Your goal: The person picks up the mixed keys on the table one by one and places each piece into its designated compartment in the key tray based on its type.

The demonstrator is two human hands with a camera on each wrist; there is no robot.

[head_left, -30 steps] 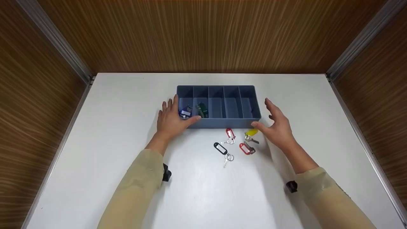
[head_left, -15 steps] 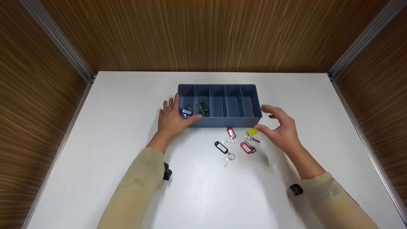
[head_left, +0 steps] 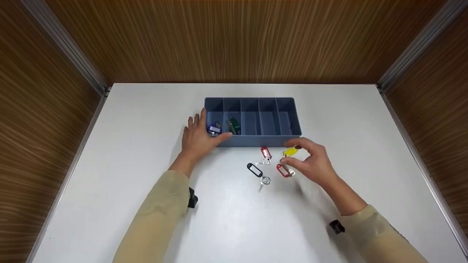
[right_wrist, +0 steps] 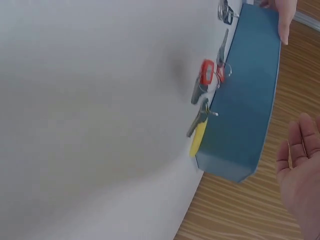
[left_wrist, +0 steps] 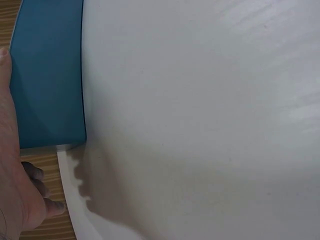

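Blue tray (head_left: 256,140) at frame centre steadied by left hand (head_left: 197,137), fingers flat against its left end. Right hand (head_left: 310,162) poised over yellow-tagged key (head_left: 290,151), fingers loosely curled, nothing pinched.

left hand (left_wrist: 12,165), blue tray (left_wrist: 47,75), white table (left_wrist: 200,120)

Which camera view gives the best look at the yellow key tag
The head view: the yellow key tag lies whole on the table in front of the blue tray, under the right hand. The right wrist view shows it edge-on beside the tray wall. The left wrist view does not show it.
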